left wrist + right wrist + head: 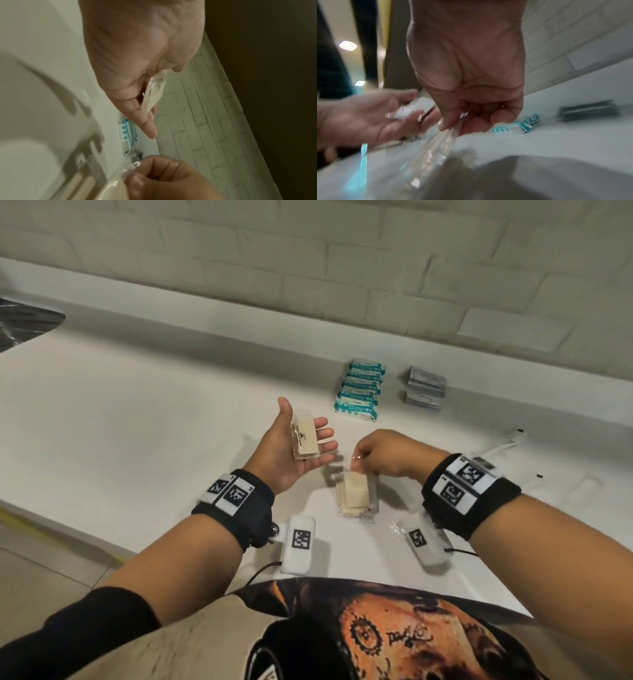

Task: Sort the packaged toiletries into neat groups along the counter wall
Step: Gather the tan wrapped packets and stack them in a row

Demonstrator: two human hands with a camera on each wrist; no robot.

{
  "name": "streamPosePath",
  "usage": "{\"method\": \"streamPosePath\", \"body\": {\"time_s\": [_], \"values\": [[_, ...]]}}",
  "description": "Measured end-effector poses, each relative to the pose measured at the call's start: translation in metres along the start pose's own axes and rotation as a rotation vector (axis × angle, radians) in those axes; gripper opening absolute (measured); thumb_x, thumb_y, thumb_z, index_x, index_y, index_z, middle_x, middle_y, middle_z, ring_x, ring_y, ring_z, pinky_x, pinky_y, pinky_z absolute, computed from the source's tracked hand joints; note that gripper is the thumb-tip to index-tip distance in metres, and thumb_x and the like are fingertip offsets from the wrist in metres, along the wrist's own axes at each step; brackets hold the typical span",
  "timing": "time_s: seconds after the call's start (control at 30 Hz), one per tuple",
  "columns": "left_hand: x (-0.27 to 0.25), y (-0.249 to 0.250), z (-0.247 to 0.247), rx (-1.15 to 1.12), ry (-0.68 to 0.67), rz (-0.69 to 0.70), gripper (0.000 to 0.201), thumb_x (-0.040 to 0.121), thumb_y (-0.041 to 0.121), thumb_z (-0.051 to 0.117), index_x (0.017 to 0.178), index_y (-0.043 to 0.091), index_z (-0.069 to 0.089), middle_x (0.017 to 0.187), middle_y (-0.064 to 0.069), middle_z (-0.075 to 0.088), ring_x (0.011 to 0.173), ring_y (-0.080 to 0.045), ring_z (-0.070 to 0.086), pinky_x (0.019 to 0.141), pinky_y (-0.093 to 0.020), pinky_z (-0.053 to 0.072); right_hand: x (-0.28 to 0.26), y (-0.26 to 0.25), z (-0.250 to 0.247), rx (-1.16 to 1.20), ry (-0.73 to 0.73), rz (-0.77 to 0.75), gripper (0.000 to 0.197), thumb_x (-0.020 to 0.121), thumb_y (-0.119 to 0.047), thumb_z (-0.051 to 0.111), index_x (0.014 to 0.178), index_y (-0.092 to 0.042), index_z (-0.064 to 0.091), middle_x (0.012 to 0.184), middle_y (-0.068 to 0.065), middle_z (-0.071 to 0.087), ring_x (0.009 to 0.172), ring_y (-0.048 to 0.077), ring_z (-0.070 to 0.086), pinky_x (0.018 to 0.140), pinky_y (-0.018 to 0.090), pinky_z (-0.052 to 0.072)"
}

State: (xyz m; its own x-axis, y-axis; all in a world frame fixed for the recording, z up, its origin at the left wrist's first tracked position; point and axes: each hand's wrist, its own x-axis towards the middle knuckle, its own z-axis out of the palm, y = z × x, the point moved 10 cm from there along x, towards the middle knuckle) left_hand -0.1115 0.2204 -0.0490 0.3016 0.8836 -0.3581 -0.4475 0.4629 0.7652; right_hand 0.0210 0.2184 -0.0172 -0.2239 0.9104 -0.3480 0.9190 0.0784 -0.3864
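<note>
My left hand (306,424) is palm up above the white counter (171,405), with a beige packet in clear wrap (306,440) lying across its straight fingers and the thumb held away. The left wrist view shows that packet (152,97) edge-on against the fingers (145,121). My right hand (358,462) pinches the top edge of another clear-wrapped beige packet (356,491), which hangs over a small pile of the same packets (356,510). In the right wrist view, its thumb and finger grip the clear wrapper (440,142).
A row of teal-and-white packs (359,390) and a stack of grey sachets (424,385) sit near the tiled wall (342,268). A dark sink (27,323) lies at the far left. White cabled items (507,443) lie to the right, and the counter's front edge runs down the left.
</note>
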Motion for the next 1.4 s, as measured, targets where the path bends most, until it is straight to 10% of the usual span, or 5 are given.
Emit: {"method": "streamPosePath", "body": {"time_s": [0.13,0.37,0.7,0.97,1.4], "values": [[-0.002,-0.006,0.002,-0.084,-0.052,-0.057,0.088,0.088,0.074,0.015,0.123,0.006,0.058,0.104,-0.013,0.069,0.089,-0.027,0.068,0.073,-0.036,0.058,0.008,0.006,0.001,-0.177,0.095,0.018,0.026,0.087,-0.035,0.065,0.108,-0.022,0.069,0.106,-0.003,0.065,0.092,0.015,0.058,0.080,0.030,0.047],[0.000,0.003,0.008,0.192,0.009,0.118,0.026,0.094,-0.005,0.043,0.113,0.005,0.056,0.098,-0.012,0.064,0.088,-0.026,0.061,0.073,-0.033,0.052,-0.002,-0.008,-0.040,0.480,0.312,-0.020,0.029,0.090,-0.045,0.058,0.092,-0.017,0.067,0.082,-0.004,0.068,0.066,0.012,0.061,0.056,0.023,0.042],[-0.005,0.006,0.017,0.467,0.034,0.160,0.015,0.094,0.006,0.055,0.105,0.015,0.059,0.096,-0.001,0.062,0.087,-0.015,0.060,0.083,-0.029,0.049,-0.005,-0.009,-0.072,-0.035,0.492,0.011,0.012,0.090,-0.022,0.058,0.081,-0.017,0.065,0.080,-0.004,0.059,0.078,0.017,0.057,0.070,0.031,0.046],[-0.017,-0.029,-0.010,0.784,0.118,-0.088,0.010,0.093,0.015,0.054,0.086,0.010,0.059,0.073,-0.006,0.057,0.061,-0.017,0.052,0.061,-0.028,0.046,-0.007,0.000,-0.010,-0.144,0.068,-0.003,0.022,0.096,-0.028,0.052,0.106,-0.011,0.064,0.103,0.004,0.063,0.091,0.020,0.055,0.079,0.030,0.043],[-0.021,-0.067,0.009,0.862,0.173,-0.195,0.020,0.089,0.001,0.059,0.070,0.005,0.057,0.077,-0.017,0.064,0.065,-0.023,0.063,0.072,-0.031,0.056,-0.042,0.040,0.055,0.731,-0.064,0.471,0.012,0.088,-0.008,0.064,0.081,0.000,0.058,0.058,0.011,0.061,0.048,0.023,0.058,0.050,0.026,0.051]]}}
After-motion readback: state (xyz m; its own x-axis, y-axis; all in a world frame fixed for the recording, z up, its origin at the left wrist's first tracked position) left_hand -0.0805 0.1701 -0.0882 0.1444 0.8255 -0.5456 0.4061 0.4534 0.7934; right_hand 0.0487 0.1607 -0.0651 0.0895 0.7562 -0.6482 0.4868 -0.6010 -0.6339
